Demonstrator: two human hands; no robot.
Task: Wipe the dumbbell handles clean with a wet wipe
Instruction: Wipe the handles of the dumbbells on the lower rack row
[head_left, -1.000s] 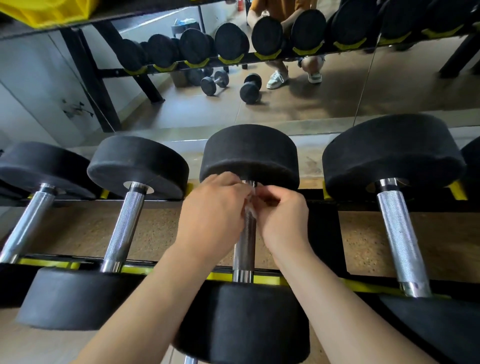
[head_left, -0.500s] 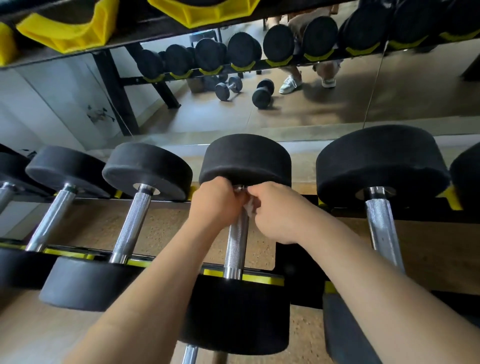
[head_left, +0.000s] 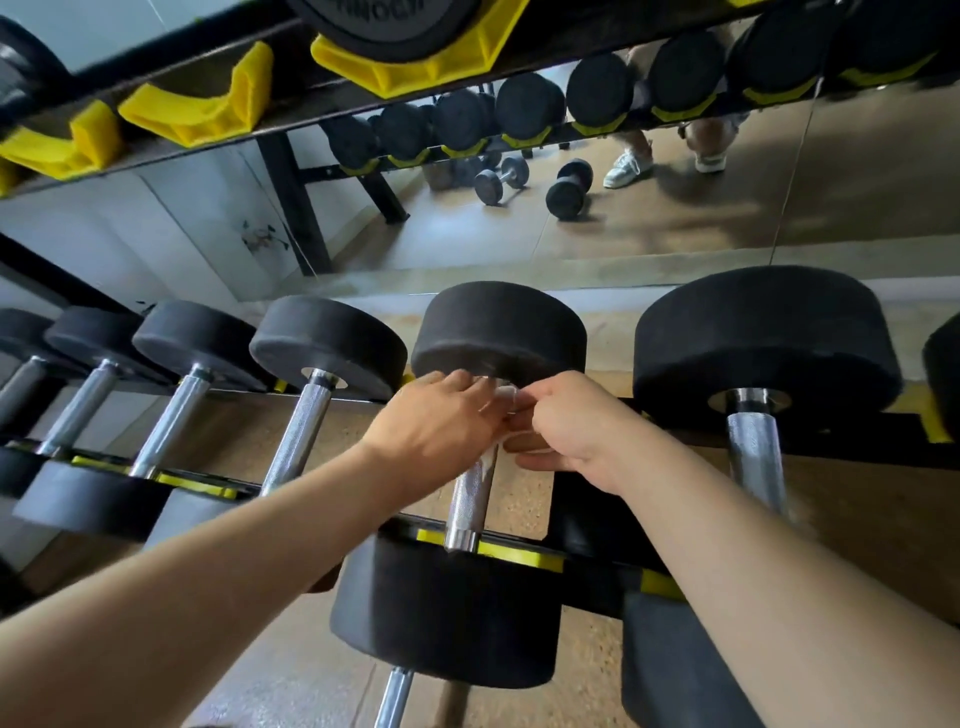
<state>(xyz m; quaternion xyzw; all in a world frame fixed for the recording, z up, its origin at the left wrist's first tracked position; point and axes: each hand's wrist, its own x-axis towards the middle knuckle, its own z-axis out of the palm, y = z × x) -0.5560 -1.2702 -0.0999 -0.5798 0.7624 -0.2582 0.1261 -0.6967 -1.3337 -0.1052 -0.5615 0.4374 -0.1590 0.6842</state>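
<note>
**Both hands on the wipe, at the far end of the handle**

The rack (head_left: 857, 441) stood on a brown speckled floor (head_left: 234, 436). Behind it there was a mirror (head_left: 675, 223) on the wall. In the mirror I saw more dumbbells and a pair of light shoes (head_left: 626, 169); the rest of the person was cut off.

A row of black dumbbells lay across the two rails. My left hand (head_left: 441, 421) and my right hand (head_left: 566, 421) were close together at the far end of the handle (head_left: 470, 499) of the middle dumbbell (head_left: 498, 327), just under its far head. Both pinched the wet wipe (head_left: 501, 397), which lay on the handle there. My fingers hid most of the wipe, so I could not tell how far it went around. The near part of the handle was bare metal.

My right forearm covered the near head of the bigger dumbbell (head_left: 763, 332) on the right.

On the upper shelf yellow cradles (head_left: 197, 104) sat in a row, and one of them held a black weight (head_left: 395, 21).
</note>
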